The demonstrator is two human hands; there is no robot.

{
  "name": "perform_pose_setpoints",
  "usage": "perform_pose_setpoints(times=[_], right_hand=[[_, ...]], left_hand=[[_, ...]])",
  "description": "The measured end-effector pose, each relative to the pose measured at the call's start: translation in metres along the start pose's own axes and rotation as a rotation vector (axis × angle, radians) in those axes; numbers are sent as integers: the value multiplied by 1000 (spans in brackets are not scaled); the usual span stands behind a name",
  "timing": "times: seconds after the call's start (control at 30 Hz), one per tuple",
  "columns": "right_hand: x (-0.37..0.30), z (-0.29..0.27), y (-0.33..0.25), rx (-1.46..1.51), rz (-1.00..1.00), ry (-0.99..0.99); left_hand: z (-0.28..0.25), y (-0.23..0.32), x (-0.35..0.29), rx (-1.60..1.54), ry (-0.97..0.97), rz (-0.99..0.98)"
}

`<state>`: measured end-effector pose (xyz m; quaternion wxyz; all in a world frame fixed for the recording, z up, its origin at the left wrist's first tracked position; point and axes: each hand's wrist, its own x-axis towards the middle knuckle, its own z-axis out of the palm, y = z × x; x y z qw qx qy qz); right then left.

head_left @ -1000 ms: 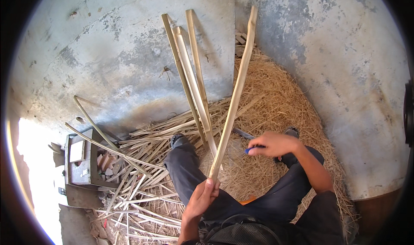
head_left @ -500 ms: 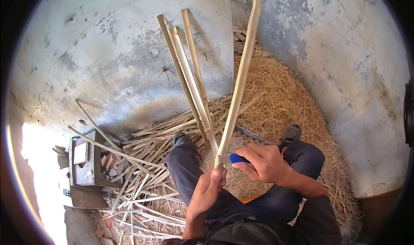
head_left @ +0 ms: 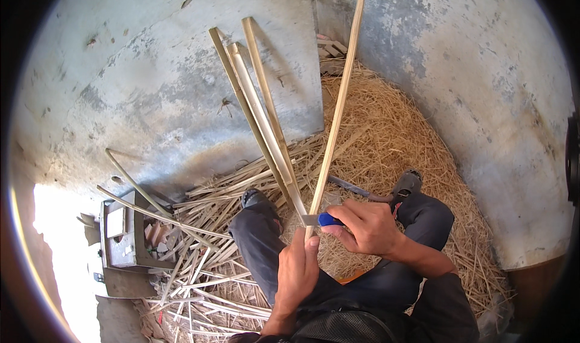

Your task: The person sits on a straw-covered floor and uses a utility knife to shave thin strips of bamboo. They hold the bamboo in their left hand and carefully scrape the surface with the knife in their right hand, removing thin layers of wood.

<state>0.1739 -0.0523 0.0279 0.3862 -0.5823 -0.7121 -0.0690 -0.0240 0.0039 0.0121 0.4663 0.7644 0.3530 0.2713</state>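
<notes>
Sitting on the ground with bent knees, a person holds a long strip of pale wood. The left hand is closed around the strip's low end, in front of the lap. The strip rises from there, up and a little to the right, past the top of the picture. The right hand is closed around a knife with a blue handle. The short blade points left and touches the strip just above the left hand.

Three more strips lean against the grey wall behind, just left of the held one. Their low ends stand near the left knee.

A small grey box sits on the floor at the left. It is open at the top, and a few short bits of wood lie inside. A pale square label is stuck on its near side. Thin sticks lie in a heap between the box and the legs. Yellow straw covers the floor on the right. A dark tool lies on it near the right shoe.
</notes>
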Motion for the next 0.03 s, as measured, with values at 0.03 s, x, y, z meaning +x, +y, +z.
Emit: perform_pose_setpoints(times=[0.03], right_hand=[[0, 0, 0, -1, 1, 1]], left_hand=[[0, -2, -1, 15, -4, 1]])
